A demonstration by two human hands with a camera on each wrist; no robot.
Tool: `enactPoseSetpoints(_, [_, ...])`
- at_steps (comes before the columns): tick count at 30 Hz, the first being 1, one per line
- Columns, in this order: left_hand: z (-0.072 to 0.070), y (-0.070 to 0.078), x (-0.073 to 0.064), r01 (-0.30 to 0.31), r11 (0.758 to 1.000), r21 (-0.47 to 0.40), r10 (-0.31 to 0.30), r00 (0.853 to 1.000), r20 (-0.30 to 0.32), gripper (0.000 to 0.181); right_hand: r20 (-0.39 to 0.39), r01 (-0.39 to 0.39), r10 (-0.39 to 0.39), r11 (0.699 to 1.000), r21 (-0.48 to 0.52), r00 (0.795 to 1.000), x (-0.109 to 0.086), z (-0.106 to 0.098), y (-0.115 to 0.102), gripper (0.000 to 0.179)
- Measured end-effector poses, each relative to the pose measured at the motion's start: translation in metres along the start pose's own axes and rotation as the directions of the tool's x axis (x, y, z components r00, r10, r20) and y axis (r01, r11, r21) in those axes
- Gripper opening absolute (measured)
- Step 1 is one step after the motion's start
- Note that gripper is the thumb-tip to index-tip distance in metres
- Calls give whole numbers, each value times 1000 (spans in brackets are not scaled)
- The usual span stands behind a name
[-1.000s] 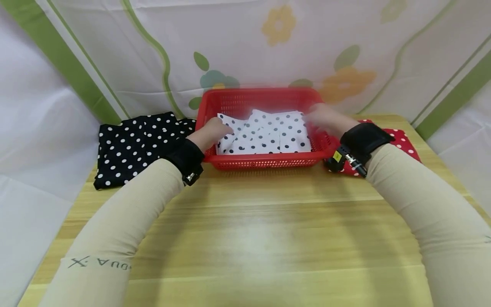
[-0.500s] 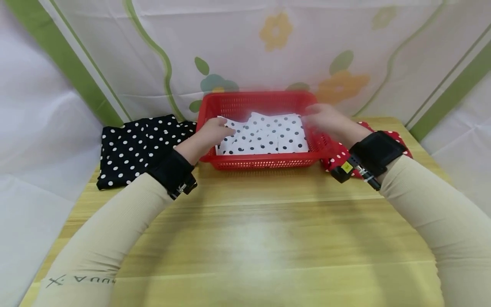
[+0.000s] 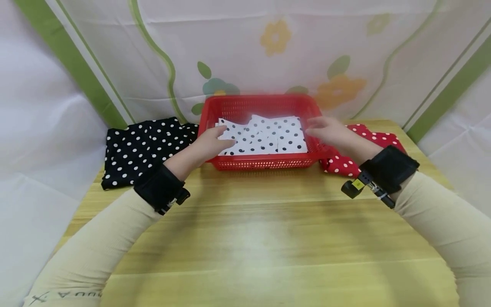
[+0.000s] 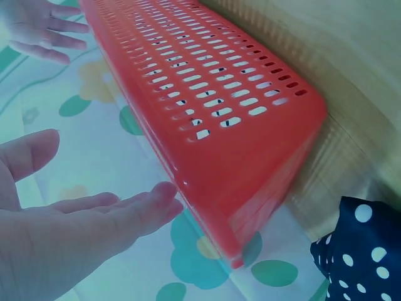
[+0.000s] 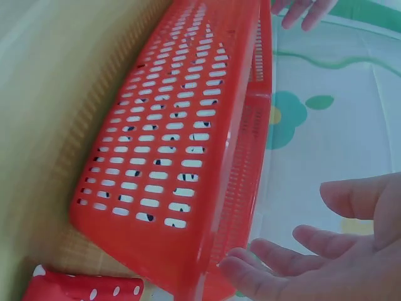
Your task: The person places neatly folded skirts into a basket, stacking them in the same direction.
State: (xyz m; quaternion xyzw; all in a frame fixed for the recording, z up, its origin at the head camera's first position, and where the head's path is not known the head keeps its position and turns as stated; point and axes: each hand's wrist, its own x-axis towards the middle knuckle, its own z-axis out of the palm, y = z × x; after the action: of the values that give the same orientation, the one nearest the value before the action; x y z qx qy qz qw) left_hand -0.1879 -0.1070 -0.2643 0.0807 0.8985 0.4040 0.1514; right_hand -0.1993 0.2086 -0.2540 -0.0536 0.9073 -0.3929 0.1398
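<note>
A folded white cloth with black dots [image 3: 264, 134] lies inside the red plastic basket [image 3: 264, 163]. In the head view my left hand [image 3: 209, 144] hovers over the basket's left end, thumb and fingers apart, holding nothing. My right hand [image 3: 331, 133] is at the basket's right end, its fingers loosely extended over the rim. The left wrist view shows the left hand's fingertips [image 4: 164, 191] right at the rim. From the right wrist, the fingers [image 5: 276, 257] spread beside the basket's end with nothing between them. White dotted fabric shows through the basket's slots.
Left of the basket lies a folded black cloth with white dots [image 3: 147, 149]. A red cloth with white dots [image 3: 347, 164] sits to its right, partly behind my right forearm. The wooden table [image 3: 253, 238] extends toward me; a floral curtain [image 3: 238, 47] hangs behind.
Both hands have drawn back a little toward me and outward, and their fingers have straightened. The white dotted cloth stays in the basket. The view has shifted slightly.
</note>
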Motion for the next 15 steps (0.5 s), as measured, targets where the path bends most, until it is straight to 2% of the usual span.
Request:
enactPoseSetpoints(8, [3, -10, -15, -30, 999, 19, 31, 999, -18, 65, -12, 5, -6, 999, -54, 1000, -28, 6, 4, 62])
enactPoseSetpoints(15, [0, -13, -35, -68, 997, 25, 68, 998, -13, 67, -44, 34, -37, 998, -59, 998, -44, 8, 6, 60])
